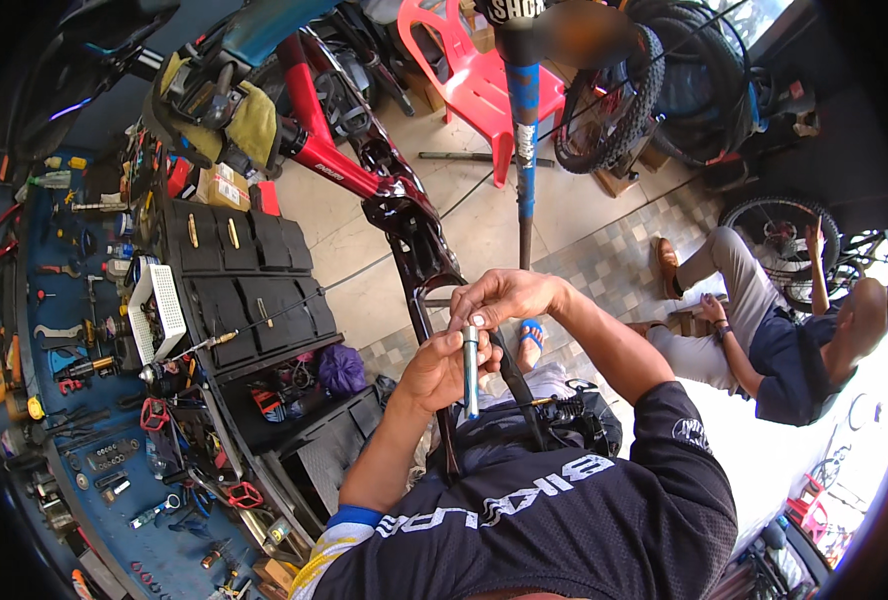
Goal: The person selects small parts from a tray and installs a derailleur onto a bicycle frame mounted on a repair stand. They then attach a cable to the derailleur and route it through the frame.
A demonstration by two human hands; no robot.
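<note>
Between my hands, in front of my chest, is a short silver metal rod [471, 375], shaped like a wheel axle and pointing down toward me. My left hand [430, 372] is closed around its upper part, with the thumb near the top end. At that same end the fingers of my right hand [512, 297] are pinched together, and they partly hide the tip. Just beyond and below both hands runs a glossy dark red bicycle frame [394, 190], whose two rear arms reach back toward my body on either side of the rod.
At left, a blue workbench [124, 430] carries many hand tools and a white basket [157, 313]. Black drawers [249, 300] stand beside it. A red plastic chair [474, 85], a blue post [524, 140] and bicycle tyres [614, 110] are ahead. A seated person [764, 330] is at right.
</note>
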